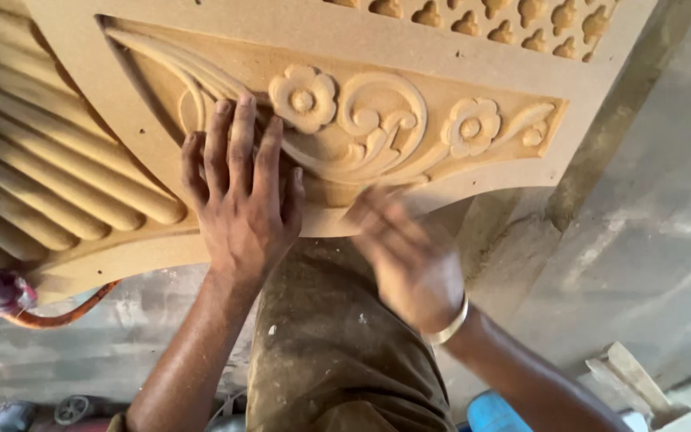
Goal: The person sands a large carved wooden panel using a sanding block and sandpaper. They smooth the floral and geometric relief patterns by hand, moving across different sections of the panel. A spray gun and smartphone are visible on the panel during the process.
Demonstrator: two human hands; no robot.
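Carved panel (409, 56) of tan fibreboard fills the upper view, tilted toward the person, its lower edge over a dusty trouser leg (329, 344). Relief band with flowers (304, 98) and scrolls runs across its middle; fluted ribs (57, 176) lie left. Left hand (243, 200) lies flat, grip wide, fingers spread on the carving. Right hand (405, 252), blurred, sits at the lower edge; its grip I cannot tell. Judged step: rubbing down the relief. Next calls for steady bracing. Open room lies right, over grey floor (657, 200)
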